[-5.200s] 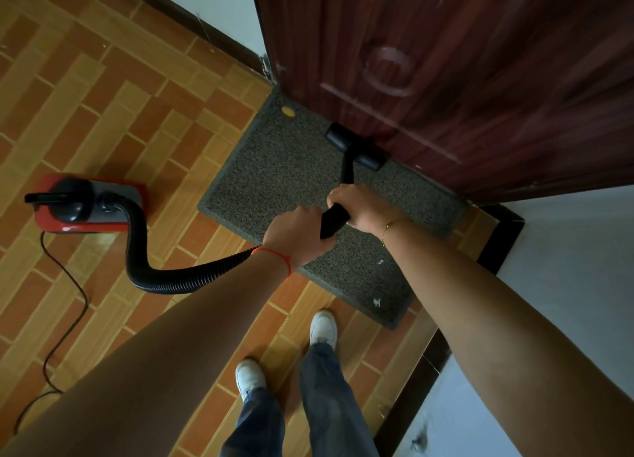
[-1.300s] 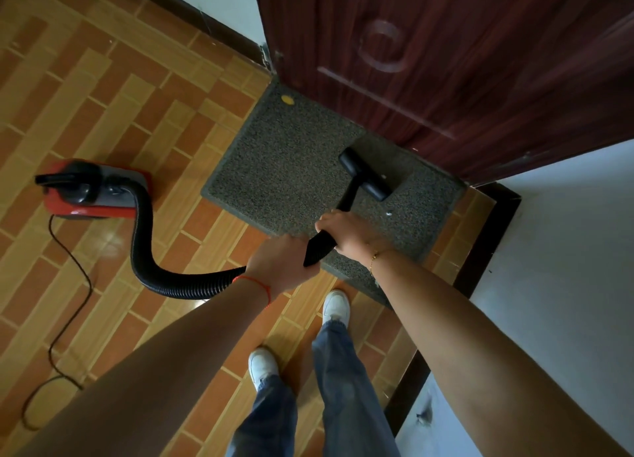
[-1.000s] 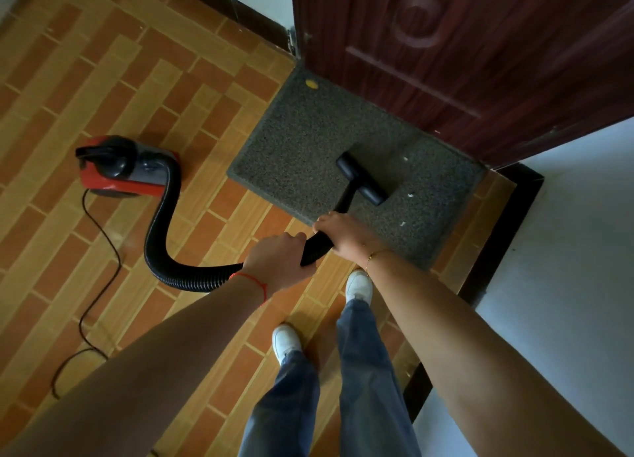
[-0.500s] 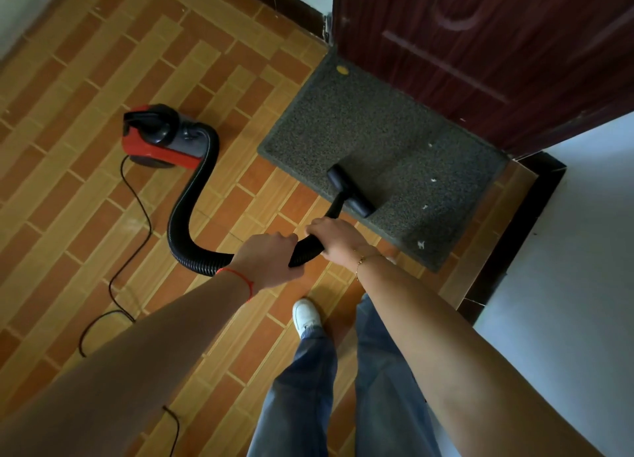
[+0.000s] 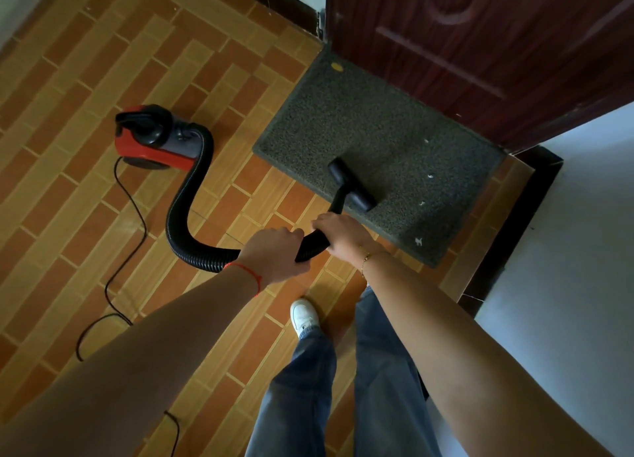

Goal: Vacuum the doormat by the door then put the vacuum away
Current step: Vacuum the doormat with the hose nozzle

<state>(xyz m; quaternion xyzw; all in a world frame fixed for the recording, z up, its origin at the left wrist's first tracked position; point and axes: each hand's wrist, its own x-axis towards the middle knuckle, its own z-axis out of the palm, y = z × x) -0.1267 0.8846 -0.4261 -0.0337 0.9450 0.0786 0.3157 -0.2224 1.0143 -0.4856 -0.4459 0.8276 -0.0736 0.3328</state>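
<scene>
A dark grey doormat (image 5: 346, 113) lies on the tiled floor against the dark red door (image 5: 480, 45). The black vacuum nozzle (image 5: 351, 189) rests on the mat near its front edge. My right hand (image 5: 338, 233) grips the black wand just behind the nozzle. My left hand (image 5: 276, 254) holds the hose end beside it. The ribbed black hose (image 5: 182, 209) curves left to the red and grey vacuum body (image 5: 157, 137) on the floor. White specks (image 5: 423, 202) dot the mat's right side, and a yellow spot (image 5: 337, 66) marks its far corner.
A thin black power cord (image 5: 116, 257) snakes over the orange tiles to the left. A white wall (image 5: 576, 250) with a dark skirting (image 5: 507, 237) closes the right side. My legs in jeans and a white shoe (image 5: 303, 316) stand below the hands.
The nozzle has been drawn back from the door side of the mat toward its front edge. The view has shifted, so the vacuum body now sits nearer the middle.
</scene>
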